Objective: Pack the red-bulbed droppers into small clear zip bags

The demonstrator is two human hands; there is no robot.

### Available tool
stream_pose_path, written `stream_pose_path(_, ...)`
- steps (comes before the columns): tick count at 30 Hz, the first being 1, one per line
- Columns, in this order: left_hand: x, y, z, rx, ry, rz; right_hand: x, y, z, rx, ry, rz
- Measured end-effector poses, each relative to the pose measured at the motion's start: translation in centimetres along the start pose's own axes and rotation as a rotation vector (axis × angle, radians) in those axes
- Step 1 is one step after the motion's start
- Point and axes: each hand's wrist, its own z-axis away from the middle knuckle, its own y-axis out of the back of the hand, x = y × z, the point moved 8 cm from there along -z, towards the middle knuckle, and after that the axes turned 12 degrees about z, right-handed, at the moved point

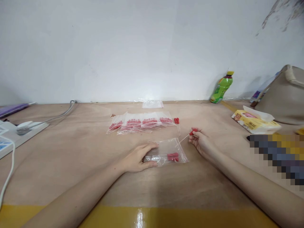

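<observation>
A clear zip bag (163,145) lies flat on the table in front of me, with a few red-headed sticks (173,157) inside it. My left hand (139,157) rests on the bag's left end, thumb and fingers spread apart. To the right, my right hand (199,139) pinches another thin stick by its red head (193,131). Its pale stem points left, and the tip overlaps the bag's open right end; whether it is inside I cannot tell. Just beyond, a couple of loose red-headed sticks (176,120) lie on the table.
Several filled zip bags (149,122) overlap in a row farther back, with an empty-looking bag (152,104) by the wall. At right are a green bottle (222,88), a tissue pack (255,122) and a beige bag (281,98). A power strip (35,128) with cables sits left.
</observation>
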Motion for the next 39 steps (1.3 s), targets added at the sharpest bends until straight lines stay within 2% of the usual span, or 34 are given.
stream_pose_path(3,0.1,0.0,0.0,0.000,-0.005,0.000,0.7,-1.1,0.7,-0.156,-0.041,0.096)
stream_pose_path(8,0.1,0.0,-0.1,0.000,-0.004,0.004,0.7,-2.6,1.9,-0.572,-0.022,0.469)
stream_pose_path(11,0.1,0.0,-0.1,0.008,-0.015,0.008,0.5,-2.9,2.4,-0.676,-0.002,0.583)
stream_pose_path(14,0.1,0.0,-0.1,0.002,-0.016,0.013,-0.3,-3.8,3.0,-0.657,0.112,0.655)
stream_pose_path(19,0.1,0.0,-0.1,0.006,-0.020,0.007,-1.7,-6.0,4.3,-0.653,0.396,0.770)
stream_pose_path(23,0.2,0.0,0.0,0.013,-0.024,0.013,-1.6,-6.1,4.4,-0.584,0.528,0.844)
stream_pose_path(27,0.3,0.0,-0.1,0.011,-0.026,0.033,-1.0,-4.8,2.8,-0.450,0.458,0.835)
stream_pose_path(30,0.3,0.0,-0.1,0.004,-0.019,0.066,-1.7,-2.5,0.0,-0.198,0.437,0.817)
stream_pose_path(33,0.2,0.1,-0.1,0.011,-0.006,0.089,-3.0,-0.6,-3.3,0.059,0.416,0.893)
stream_pose_path(36,0.1,0.0,-0.1,0.012,0.002,0.097,-3.1,-0.4,-6.3,0.111,0.252,1.001)
stream_pose_path(39,0.1,0.0,-0.1,0.008,0.004,0.104,-3.4,-1.6,-8.4,0.095,0.154,1.059)
